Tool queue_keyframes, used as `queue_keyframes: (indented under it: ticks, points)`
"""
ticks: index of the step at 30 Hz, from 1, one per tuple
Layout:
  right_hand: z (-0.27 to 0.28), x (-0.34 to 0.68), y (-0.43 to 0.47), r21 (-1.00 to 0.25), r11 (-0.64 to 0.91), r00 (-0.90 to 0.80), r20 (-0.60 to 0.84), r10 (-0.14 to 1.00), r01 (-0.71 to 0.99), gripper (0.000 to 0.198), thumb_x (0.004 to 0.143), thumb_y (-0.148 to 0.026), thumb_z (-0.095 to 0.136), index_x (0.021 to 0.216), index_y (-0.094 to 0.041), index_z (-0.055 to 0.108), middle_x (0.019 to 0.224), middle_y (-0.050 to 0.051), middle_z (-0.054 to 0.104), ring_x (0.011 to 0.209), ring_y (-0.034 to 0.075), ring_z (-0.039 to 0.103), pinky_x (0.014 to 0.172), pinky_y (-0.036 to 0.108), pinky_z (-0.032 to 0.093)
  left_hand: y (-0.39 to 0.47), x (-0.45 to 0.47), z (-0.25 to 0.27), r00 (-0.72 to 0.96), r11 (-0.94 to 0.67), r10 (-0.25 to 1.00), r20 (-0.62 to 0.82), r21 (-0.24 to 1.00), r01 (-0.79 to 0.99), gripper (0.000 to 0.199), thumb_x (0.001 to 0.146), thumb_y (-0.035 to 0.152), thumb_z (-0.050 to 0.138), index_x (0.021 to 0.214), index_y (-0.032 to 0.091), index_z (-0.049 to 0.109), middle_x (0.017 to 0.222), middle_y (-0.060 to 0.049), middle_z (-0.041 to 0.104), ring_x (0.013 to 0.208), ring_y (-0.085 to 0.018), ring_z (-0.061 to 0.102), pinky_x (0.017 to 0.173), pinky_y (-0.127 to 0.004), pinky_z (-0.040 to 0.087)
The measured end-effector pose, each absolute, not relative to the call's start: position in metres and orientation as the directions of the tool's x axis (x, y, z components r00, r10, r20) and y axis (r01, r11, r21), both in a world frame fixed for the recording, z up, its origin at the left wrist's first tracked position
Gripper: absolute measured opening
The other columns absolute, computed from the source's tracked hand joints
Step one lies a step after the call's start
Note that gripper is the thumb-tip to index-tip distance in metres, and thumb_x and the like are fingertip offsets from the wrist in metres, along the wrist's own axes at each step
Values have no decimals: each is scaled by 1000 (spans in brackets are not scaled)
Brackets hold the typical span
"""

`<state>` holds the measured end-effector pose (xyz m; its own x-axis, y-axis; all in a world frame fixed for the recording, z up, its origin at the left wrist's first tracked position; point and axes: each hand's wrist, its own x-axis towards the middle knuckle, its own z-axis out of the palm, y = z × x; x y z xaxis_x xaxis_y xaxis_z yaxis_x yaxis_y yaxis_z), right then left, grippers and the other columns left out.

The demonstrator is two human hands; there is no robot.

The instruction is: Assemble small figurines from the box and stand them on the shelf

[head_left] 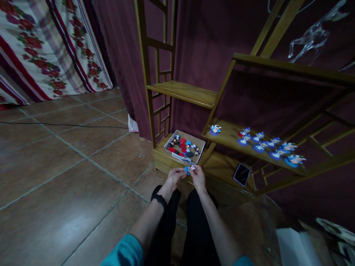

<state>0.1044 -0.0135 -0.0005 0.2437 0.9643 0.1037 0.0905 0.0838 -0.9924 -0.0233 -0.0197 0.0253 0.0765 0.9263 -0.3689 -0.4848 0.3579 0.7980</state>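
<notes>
Between my two hands, just in front of the low wooden shelf, is a small figurine [192, 167] with white and pinkish parts and a round blue base [187, 170]. My left hand [175, 177] pinches the blue base at its edge. My right hand [198, 178] has its fingers closed on the white upper part. Whether base and figure are joined I cannot tell. Right beyond my hands, a shallow cardboard box [169, 150] holds several small figurines and loose round bases in red, blue and dark grey.
Several finished-looking figurines [260, 147] stand on the right shelf [230, 137], with a lone figurine [215, 129] at its left end. Below lies a dark-screened phone [242, 174]. A clear deer ornament [312, 38] stands higher up. A black cable [69, 125] crosses the tiled floor.
</notes>
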Motion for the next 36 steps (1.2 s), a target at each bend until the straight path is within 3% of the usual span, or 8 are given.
queue_keyframes:
  ticks: [5, 14, 21, 36]
  points:
    - [0, 106, -15, -992, 84, 279, 108, 954, 96, 32, 66, -34, 62, 95, -20, 60, 85, 4, 67, 75, 18, 63, 69, 30, 51, -20, -23, 26, 57, 343, 931, -361, 809, -477, 27, 44, 17, 81, 66, 11, 67, 61, -5, 66, 57, -11, 59, 61, -22, 45]
    - [11, 108, -18, -992, -3, 258, -34, 966, -123, 34, 63, -35, 65, 92, -18, 59, 89, 4, 67, 77, 18, 63, 62, 28, 52, -22, -23, 28, 52, 314, 942, -332, 816, -484, 27, 45, 18, 81, 69, 11, 68, 63, -5, 66, 57, -10, 58, 60, -21, 44]
    - [4, 107, -15, -998, 55, 251, 60, 966, 27, 32, 65, -34, 62, 93, -19, 58, 85, 4, 66, 73, 18, 62, 61, 28, 51, -22, -21, 27, 28, 289, 952, -306, 859, -422, 22, 47, 17, 78, 65, 11, 68, 59, -4, 64, 51, -8, 54, 52, -19, 40]
    - [12, 105, -22, -937, 81, 218, 162, 962, 341, 27, 69, -33, 56, 94, -22, 58, 86, 3, 67, 75, 19, 63, 71, 30, 48, -21, -23, 27, 27, 294, 949, -315, 848, -440, 21, 47, 17, 79, 64, 11, 68, 58, -4, 65, 50, -8, 53, 52, -20, 40]
